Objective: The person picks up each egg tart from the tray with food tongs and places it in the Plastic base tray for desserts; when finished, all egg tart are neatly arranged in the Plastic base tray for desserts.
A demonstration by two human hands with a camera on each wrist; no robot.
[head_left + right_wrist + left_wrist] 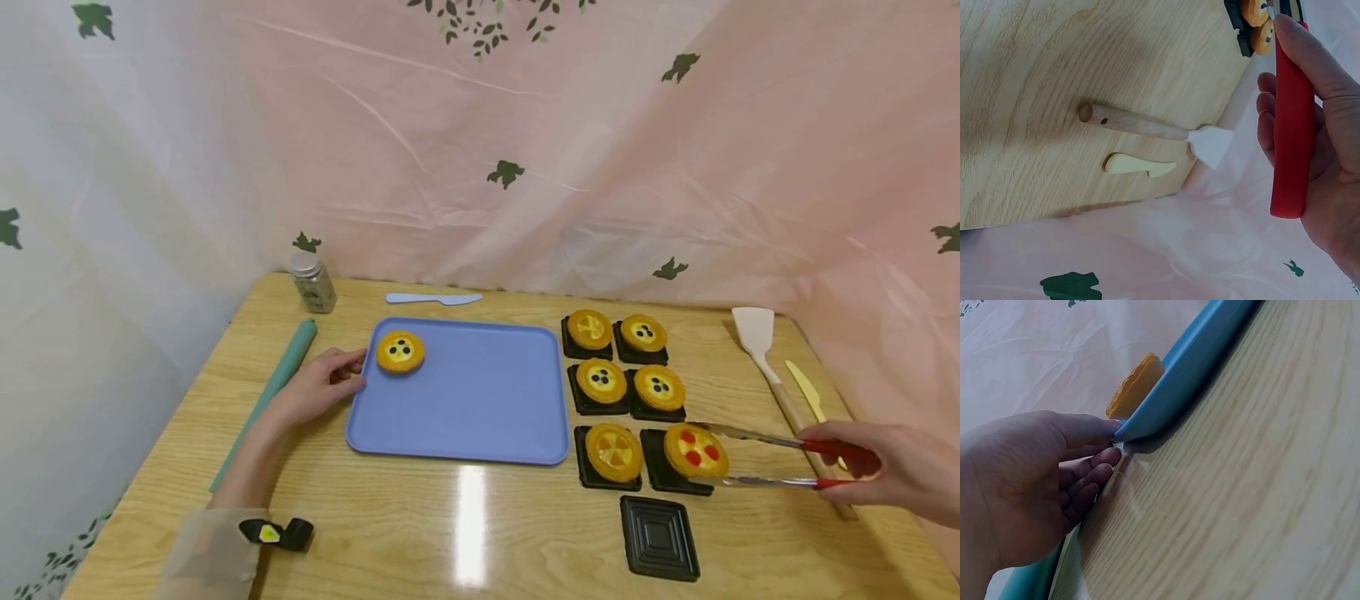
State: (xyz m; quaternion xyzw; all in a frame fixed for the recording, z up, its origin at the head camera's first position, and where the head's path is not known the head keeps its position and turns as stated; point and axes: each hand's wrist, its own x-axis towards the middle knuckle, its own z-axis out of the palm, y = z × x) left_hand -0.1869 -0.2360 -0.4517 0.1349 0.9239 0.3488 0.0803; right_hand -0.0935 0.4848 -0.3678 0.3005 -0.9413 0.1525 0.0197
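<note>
My left hand [322, 383] holds the left rim of a blue tray [480, 392], thumb and fingertips right at the edge. In the left wrist view, the thumb lies along the rim and the other fingers curl below it. An egg tart [401, 352] with blue dots sits at the tray's left end. At the right, my right hand [877, 462] grips red-handled tongs [772, 481]. Their two metal arms lie on either side of a tart [696, 450] with red dots, which overlaps its black square holder [660, 471]. The red handle [1291, 131] fills the right palm.
Several tarts [601, 381] sit on black holders right of the tray, with a bare holder [658, 537] nearer. Farther right lie a spatula [753, 333] and yellow knife [808, 390]. A blue knife [433, 298], jar [313, 285] and green roll [277, 383] lie behind and left.
</note>
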